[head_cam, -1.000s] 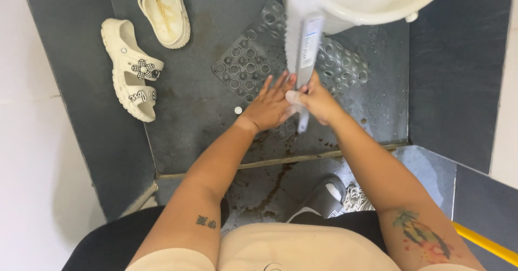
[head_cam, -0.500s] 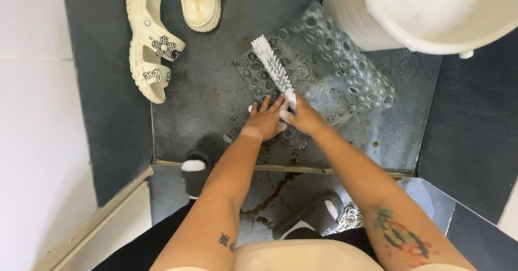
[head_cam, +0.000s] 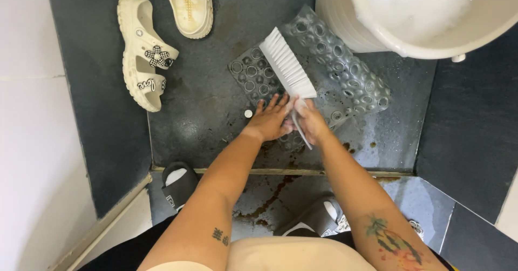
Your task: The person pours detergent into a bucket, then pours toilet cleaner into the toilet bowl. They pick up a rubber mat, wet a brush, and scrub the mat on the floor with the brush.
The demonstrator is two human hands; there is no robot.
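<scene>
Brush | we are gripping its handle in our right hand | left hand open, seemingly steadying clear mat | we are keeping bristles flat.

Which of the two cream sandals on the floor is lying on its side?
The left sandal, the one with the checkered flower charm, lies on its side with its strap facing right. The other sandal, at the top edge, sits flat with its footbed facing up.

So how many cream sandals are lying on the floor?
2. One cream sandal with a checkered flower lies on its side at upper left; the other sandal lies sole-down just right of it, partly cut off by the top edge.
</scene>
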